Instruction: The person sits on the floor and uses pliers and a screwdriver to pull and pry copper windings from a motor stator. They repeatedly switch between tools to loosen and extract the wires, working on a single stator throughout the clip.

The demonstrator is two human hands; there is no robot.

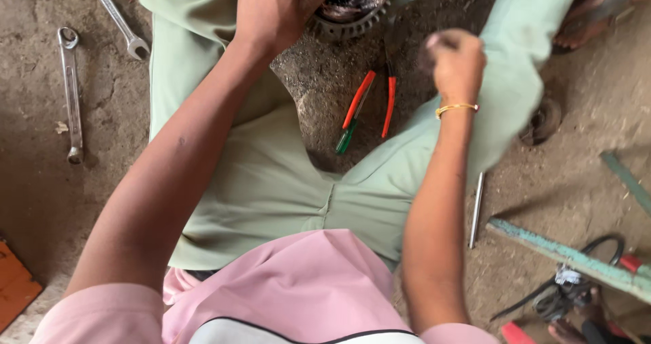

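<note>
Dirt floor, left hand (274,11) gripping upward-facing ribbed motor housing (352,8) — right hand (456,62) fisted

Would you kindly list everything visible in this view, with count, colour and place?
round toothed metal part: one, dark grey, top centre on the ground
pliers: one, red handles, between the legs
screwdriver: one, red and green, beside the pliers
spanners: two, silver, on the dirt at left
thin metal rod: one, silver, right of the leg
wooden plank: one, teal, lower right
black cables: a tangle, lower right
left hand: resting on the round part's rim
right hand: closed, blurred, gold bangle at the wrist
</note>
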